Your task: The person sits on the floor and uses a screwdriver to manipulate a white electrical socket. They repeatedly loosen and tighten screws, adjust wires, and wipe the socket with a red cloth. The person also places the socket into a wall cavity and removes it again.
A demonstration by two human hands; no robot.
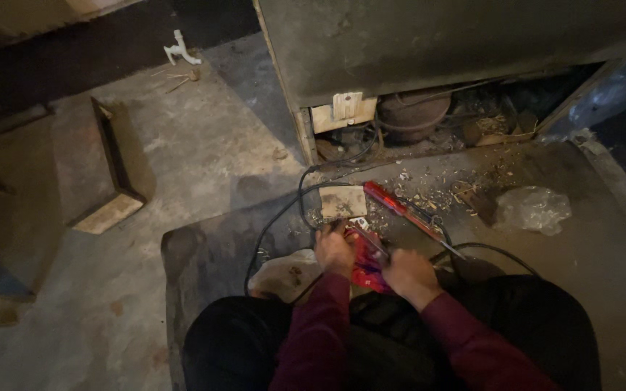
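Grey, dusty concrete floor (182,166) fills most of the view, and a dark mat (211,253) lies on it where the person sits. Both hands meet over a crumpled red plastic bag (366,266), which rests on the mat just in front of the person's knees.

Left hand (333,251) sits on the left edge of the red bag, fingers curled down. Right hand (409,274) is on the right edge of the red bag, closed around something thin and dark; what it is cannot be told in the dim light.

Just beyond the red bag lies a long red tool with a clear handle (400,208). A small flat tan card (343,200) lies beyond the bag too, a bit to the left. A black wire (277,217) loops past the left of the bag. A whitish cloth (284,274) lies close on the bag's left.

Well to the right of the bag sits a clear crinkled plastic bag (532,208). Far beyond the red bag stands a big dirty metal box (414,43), open at the bottom, with a round dark motor (413,112) inside.
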